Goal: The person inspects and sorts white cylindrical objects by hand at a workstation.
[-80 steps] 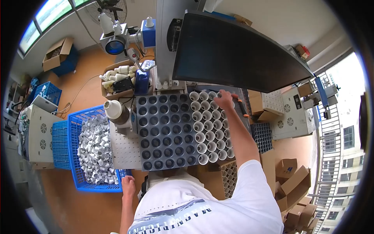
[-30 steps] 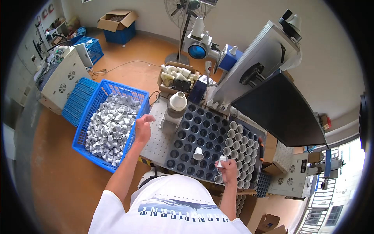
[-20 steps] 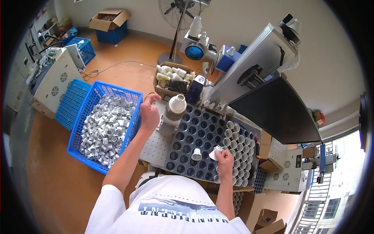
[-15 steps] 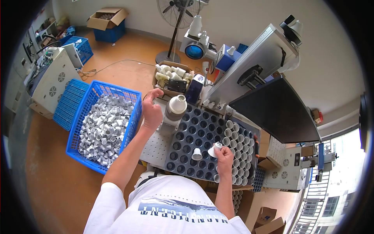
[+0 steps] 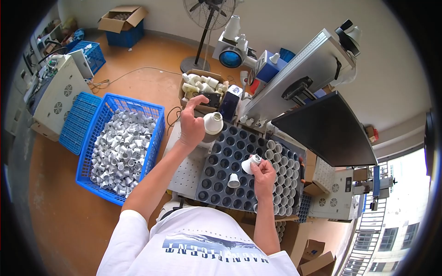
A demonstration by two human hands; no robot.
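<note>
My right hand [image 5: 264, 177] pinches a white plastic lamp cup [image 5: 249, 165], tilted, above the black tray [image 5: 206, 183] of round holes. Just left of it, another white cup [image 5: 234, 181] rests on the tray with its wide mouth toward me. My left hand [image 5: 192, 123] has its index finger stretched out and its thumb close beside a white cone-shaped cup [image 5: 213, 122]. That cup sits narrow end up on a grey round holder, which my hand partly hides. Rows of white cups [image 5: 284, 181] fill the tray's right side.
A blue crate [image 5: 159, 133] heaped with small white cups stands on the left. Behind the holder is a cardboard box [image 5: 202, 76] of pale plastic parts. A lens head [image 5: 230, 58] and a tilted black monitor [image 5: 329, 131] overhang the bench from the back and right.
My left hand has moved right, toward the cup on the holder, and its index finger has stretched out. My right hand has raised its cup slightly up and left over the tray.
</note>
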